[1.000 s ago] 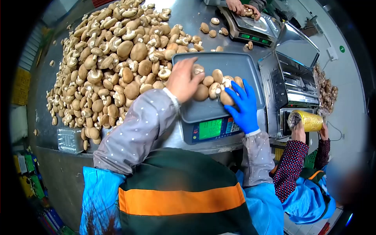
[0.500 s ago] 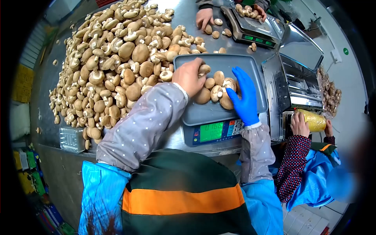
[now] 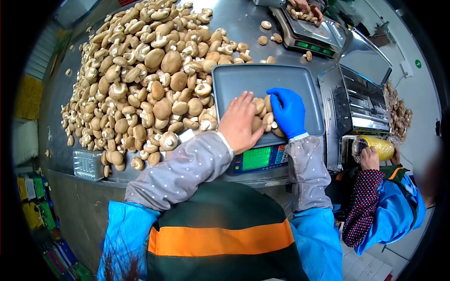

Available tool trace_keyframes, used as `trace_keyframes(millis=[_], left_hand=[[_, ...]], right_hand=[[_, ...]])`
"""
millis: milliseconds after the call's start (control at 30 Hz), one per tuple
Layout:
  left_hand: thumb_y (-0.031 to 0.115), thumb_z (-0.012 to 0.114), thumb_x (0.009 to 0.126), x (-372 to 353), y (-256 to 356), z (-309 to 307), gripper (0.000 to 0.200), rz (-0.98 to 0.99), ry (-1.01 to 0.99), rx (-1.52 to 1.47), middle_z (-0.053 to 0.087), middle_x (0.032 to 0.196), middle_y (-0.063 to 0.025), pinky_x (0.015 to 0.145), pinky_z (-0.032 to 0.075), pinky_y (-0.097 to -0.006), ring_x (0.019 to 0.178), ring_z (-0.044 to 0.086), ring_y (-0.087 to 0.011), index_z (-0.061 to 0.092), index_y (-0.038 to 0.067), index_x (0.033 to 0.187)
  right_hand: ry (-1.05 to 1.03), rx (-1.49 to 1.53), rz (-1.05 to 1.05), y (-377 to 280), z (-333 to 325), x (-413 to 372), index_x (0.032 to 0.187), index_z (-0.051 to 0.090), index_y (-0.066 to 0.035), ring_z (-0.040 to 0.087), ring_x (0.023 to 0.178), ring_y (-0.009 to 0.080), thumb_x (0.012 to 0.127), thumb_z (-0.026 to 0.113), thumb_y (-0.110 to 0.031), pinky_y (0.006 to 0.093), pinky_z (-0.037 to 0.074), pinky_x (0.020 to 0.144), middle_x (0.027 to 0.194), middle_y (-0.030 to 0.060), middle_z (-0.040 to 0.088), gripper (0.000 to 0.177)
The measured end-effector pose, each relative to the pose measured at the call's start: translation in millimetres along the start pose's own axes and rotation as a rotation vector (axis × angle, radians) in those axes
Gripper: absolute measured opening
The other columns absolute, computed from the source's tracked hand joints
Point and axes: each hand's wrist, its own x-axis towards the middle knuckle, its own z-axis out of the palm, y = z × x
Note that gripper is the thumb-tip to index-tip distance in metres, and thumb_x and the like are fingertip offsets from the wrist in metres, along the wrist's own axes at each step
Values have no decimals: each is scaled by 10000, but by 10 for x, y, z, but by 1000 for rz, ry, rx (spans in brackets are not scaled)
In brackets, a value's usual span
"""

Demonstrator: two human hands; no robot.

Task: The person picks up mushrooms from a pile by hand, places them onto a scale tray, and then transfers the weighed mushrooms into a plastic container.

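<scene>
A cluster of brown-capped shiitake mushrooms [image 3: 258,107] lies between my two hands on the grey tray [image 3: 262,75] of a digital scale. From the left, my bare left hand [image 3: 240,122] rests against the cluster, fingers stretched out and thumb apart. My right hand [image 3: 288,112], in a blue glove, curls over the cluster's right side with its fingers bent round mushrooms. Part of the cluster is hidden under both hands. Below the tray, the scale's green display [image 3: 256,158] is lit, its digits hard to read.
A large mushroom pile [image 3: 136,84] covers the table's left side, with a clear plastic punnet [image 3: 87,165] at the front edge. Another person's hands work at a second scale [image 3: 309,35]. To the right stand a metal machine [image 3: 354,100] and a person holding a yellow roll [image 3: 380,148].
My left hand has moved down and released the mushroom it held. My right hand has curled inward over the cluster. The cluster sits closer together, nearer the tray's front.
</scene>
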Motion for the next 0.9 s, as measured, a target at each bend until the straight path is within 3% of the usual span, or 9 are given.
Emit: trace_keyframes(millis=[133,300,367,433,500,633,767,833,900], left_hand=[[315,678,818,-35,-60,74,623,-17,-100,-63,419,1347,-301,1073,320,-490,1277,389,-451,430,-103,1208],[320,649,838,-49,-73,-314,657,-153,-42,-181,421,1378,-239,1086,292,-464,1304,377,-404,383,-6,1343],[280,692,789,-121,-448,-521,638,-176,89,-88,497,1301,-200,1061,327,-448,1252,434,-374,447,24,1320],[206,726,739,-204,-730,-878,569,-317,-77,331,569,1166,-161,1015,371,-442,1158,496,-338,531,64,1254],[174,725,701,-476,-1017,-927,513,-208,-91,592,585,1024,-137,964,379,-432,1092,507,-301,577,93,1186],[102,764,623,-636,-1216,-990,460,-31,41,422,593,967,-91,899,407,-432,964,562,-297,623,108,1061],[66,807,629,-545,-978,-831,519,-342,165,-150,609,979,-146,713,521,-349,831,642,-278,605,26,1105],[132,837,661,-370,-618,-835,628,-695,-38,-822,619,990,-140,725,538,-305,826,655,-205,546,3,1203],[162,847,674,-160,-258,-818,697,-714,-165,-981,614,1003,-132,761,541,-288,870,645,-177,488,-14,1245]], right_hand=[[-157,-167,96,-27,-7,29,961,673,-74,626,835,347,838,629,-230,409,490,737,894,139,667,203],[65,102,82,-94,-325,1,1080,656,-49,628,965,307,905,590,-192,366,480,854,1044,154,664,235],[202,225,225,-207,-612,-180,1107,648,-13,620,1001,244,947,542,-174,344,456,911,1067,128,668,251],[292,389,409,-294,-826,-435,1095,648,20,603,1021,210,977,497,-178,334,436,942,1074,118,664,276],[338,401,471,-320,-890,-713,1096,648,28,604,1027,201,998,446,-200,340,439,951,1064,121,664,320],[384,510,520,-453,-847,-972,1072,654,38,622,952,172,978,494,-107,301,479,882,1024,103,670,236],[273,549,467,-623,-814,-940,1155,617,16,608,1004,178,945,544,-78,311,477,902,1100,104,642,241],[165,577,379,-763,-734,-838,1226,578,0,580,1088,195,901,610,-72,334,460,945,1195,114,605,334],[2,494,143,-1001,-662,-675,1307,521,-41,507,1218,253,803,704,-75,383,406,1023,1330,122,515,537]])
